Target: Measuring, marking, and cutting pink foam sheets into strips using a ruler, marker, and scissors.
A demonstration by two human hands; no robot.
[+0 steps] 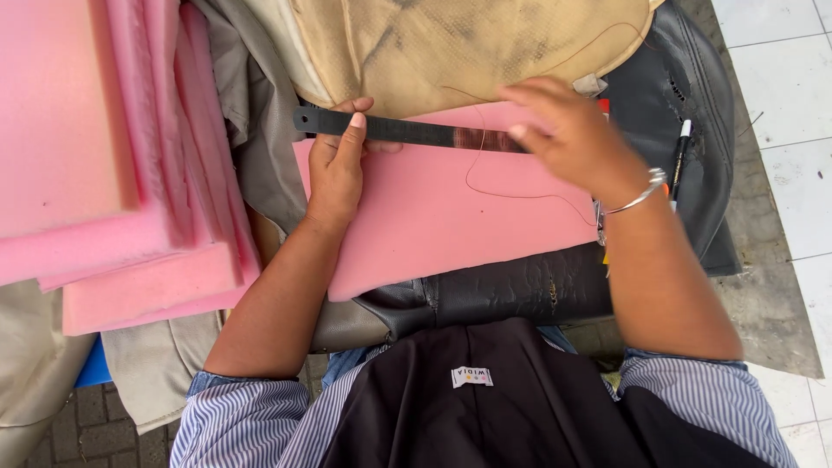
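Note:
A dark metal ruler [407, 131] lies across the far edge of a pink foam sheet [433, 217] on my lap. My left hand [336, 160] presses the ruler's left end down with the fingers, thumb under its edge. My right hand [568, 139] is blurred above the ruler's right end, fingers bent; whether it holds anything I cannot tell. A silver bracelet [637, 198] circles my right wrist. A thin dark thread [511, 192] curls over the foam.
A stack of pink foam slabs [104, 156] sits at the left. A worn beige seat cover [468, 48] lies beyond the sheet, with cracked black leather [685, 95] at right and below. A pen [679, 160] rests on the leather. White floor tiles [797, 130] are at far right.

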